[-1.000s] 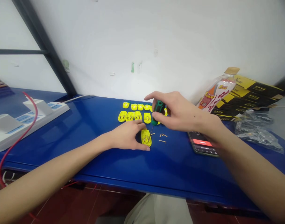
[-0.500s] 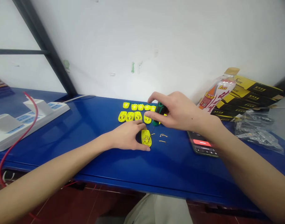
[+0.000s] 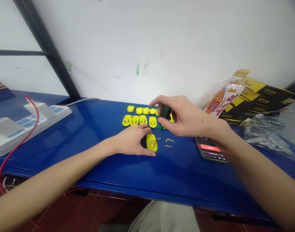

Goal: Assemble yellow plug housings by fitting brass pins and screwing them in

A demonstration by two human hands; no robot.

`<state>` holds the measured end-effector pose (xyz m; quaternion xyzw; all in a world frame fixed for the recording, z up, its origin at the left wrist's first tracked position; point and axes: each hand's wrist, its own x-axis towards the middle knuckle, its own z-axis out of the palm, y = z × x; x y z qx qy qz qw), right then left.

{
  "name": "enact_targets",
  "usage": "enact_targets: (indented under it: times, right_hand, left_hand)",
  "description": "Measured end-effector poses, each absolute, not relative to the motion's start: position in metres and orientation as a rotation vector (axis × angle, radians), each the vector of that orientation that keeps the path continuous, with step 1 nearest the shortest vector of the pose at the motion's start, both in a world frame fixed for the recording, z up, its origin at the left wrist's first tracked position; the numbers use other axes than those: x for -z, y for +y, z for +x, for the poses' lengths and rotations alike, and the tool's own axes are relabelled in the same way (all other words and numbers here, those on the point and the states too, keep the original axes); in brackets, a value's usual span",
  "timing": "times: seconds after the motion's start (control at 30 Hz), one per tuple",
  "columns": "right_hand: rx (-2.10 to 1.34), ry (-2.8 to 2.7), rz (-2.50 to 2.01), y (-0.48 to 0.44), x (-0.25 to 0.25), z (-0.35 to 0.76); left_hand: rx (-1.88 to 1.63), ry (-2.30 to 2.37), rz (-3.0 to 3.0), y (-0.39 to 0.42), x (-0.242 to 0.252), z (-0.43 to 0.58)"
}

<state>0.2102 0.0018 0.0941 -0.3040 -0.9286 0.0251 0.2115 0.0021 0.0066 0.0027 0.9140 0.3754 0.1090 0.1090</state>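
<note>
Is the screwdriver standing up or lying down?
Nearly upright, tipped slightly: the right hand holds the green-and-black screwdriver, its thin shaft pointing down at the yellow plastic piece under the left hand.

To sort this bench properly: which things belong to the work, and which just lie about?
Work: left hand on yellow plastic shell; right hand holding green-black screwdriver; other yellow shells; small brass pieces.
Lying about: white power strip; black smartphone; plastic drink bottle; yellow-black boxes; clear plastic bag.

Bright, even, diffuse light; white wall [image 3: 109, 42] pale, nearly washed out. Soft glare on blue tabletop [image 3: 96, 119] toward 9 o'clock. Faint shadows under right hand [image 3: 183, 117], slight blur at wrist. Black frame [image 3: 44, 48] at 10 o'clock skewed by wide-lens distortion.
</note>
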Motion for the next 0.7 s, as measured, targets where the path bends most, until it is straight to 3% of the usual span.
enact_targets:
  times: [0.17,0.33,0.53,0.7]
  right_hand:
    - [0.079,-2.556,-0.9,0.0022,-0.0924,0.2092]
    - [-0.16,-2.591,-0.813,0.0003,-0.0932,0.2091]
    - [0.08,-2.564,-0.891,0.0022,-0.0925,0.2088]
    - [-0.138,-2.578,-0.832,-0.0002,-0.0933,0.2091]
  left_hand:
    - [-0.293,1.114,2.681,0.0059,-0.004,0.0023]
    - [-0.318,1.112,2.681,0.0055,-0.0036,0.0018]
    - [-0.307,1.101,2.681,0.0062,-0.0033,0.0021]
    - [-0.334,1.095,2.683,0.007,-0.0023,0.0015]
